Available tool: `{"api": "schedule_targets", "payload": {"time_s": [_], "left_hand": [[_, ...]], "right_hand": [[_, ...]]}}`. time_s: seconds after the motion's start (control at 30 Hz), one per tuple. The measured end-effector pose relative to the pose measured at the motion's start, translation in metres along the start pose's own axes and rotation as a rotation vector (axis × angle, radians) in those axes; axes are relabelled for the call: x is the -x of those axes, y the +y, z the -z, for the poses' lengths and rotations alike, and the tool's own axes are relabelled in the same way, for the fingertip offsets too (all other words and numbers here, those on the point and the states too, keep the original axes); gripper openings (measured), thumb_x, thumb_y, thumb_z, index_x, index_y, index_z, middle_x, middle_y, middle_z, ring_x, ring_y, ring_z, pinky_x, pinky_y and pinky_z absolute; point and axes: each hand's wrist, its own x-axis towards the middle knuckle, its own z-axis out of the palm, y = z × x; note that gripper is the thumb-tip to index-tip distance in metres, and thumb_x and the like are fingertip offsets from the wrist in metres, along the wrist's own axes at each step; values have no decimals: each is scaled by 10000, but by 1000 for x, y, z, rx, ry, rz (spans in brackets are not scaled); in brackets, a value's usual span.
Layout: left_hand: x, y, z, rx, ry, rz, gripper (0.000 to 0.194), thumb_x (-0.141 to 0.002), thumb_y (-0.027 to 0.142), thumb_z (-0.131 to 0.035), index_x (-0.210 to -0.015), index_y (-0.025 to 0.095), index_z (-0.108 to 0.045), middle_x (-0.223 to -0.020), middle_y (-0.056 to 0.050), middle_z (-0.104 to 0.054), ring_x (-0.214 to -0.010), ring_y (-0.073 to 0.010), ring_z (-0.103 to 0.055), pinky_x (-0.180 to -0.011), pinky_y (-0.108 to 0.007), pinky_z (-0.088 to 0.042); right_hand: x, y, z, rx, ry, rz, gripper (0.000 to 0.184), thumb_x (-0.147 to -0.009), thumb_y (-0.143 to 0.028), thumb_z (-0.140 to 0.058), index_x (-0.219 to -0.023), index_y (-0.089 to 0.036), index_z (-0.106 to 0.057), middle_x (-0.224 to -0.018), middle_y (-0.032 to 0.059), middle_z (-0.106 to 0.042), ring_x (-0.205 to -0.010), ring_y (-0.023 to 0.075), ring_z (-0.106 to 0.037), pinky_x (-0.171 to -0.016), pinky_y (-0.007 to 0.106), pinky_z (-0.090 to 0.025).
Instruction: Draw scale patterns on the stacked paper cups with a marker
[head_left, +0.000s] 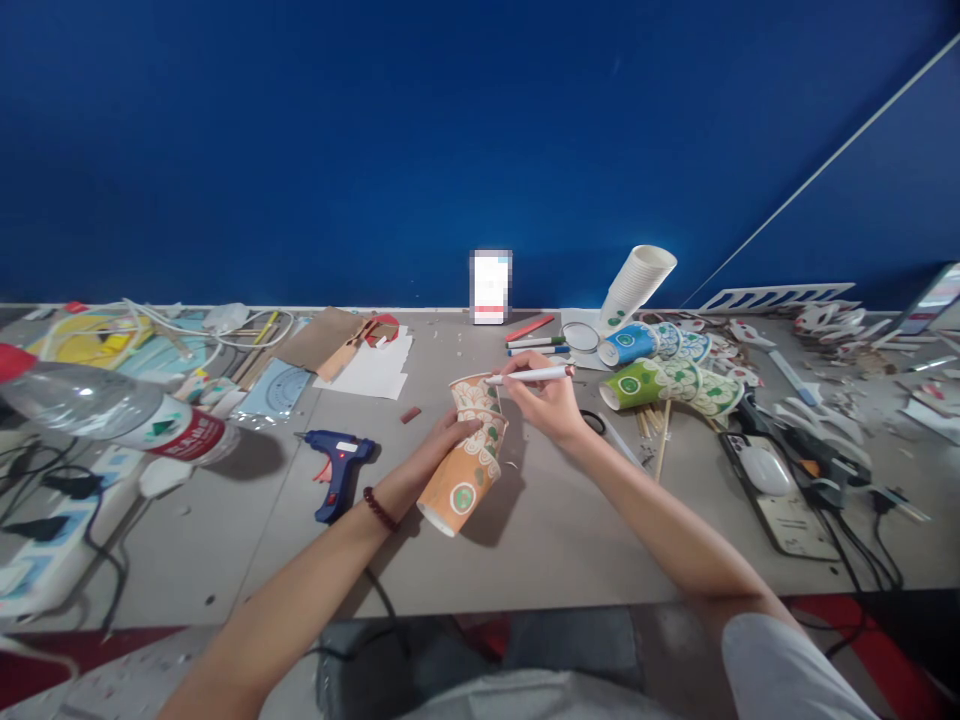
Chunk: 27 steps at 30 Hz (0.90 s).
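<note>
In the middle of the head view my left hand (448,440) is wrapped round a bent chain of orange paper cups (459,485), joined one into another and tilted above the table. My right hand (546,405) is closed on a white marker (536,375), its tip at the rim of the uppermost cup; whether it touches I cannot tell. To the right lie similar chains of green paper cups (637,385) and blue paper cups (630,343). A blue glue gun (341,465) lies left of my left hand.
Behind the cups leans a stack of white paper cups (637,285). Several markers (536,342) lie beside a roll of tape (580,338). A water bottle (127,415) and a power strip (67,530) are at the left, a phone (780,500) with cables at the right.
</note>
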Motion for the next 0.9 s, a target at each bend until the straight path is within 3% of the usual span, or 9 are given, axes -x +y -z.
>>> {"api": "schedule_targets", "payload": {"time_s": [0.67,0.9], "left_hand": [[-4,-3,3,23,34,4,442,-720,336,-698,-1108,170,-567,-1009,-103,-683,-809,-222,-655,-741,-334,-490],[-2,0,1,19,26,26,414,-733,339,-688,-1088,159,-574,-992,-111,-677,-810,-229,-654,-735,-345,-502]], "right_hand": [[2,1,0,-13,-42,-8,103,-704,-116,-519,-683,-207,-562,-711,-2,-616,-753,190,-648,-736,312,-497],[0,3,0,-35,-3,-13,47,-741,-169,-545,-737,-210,-566,-751,13,-632,-763,192,-646,-710,309,-500]]}}
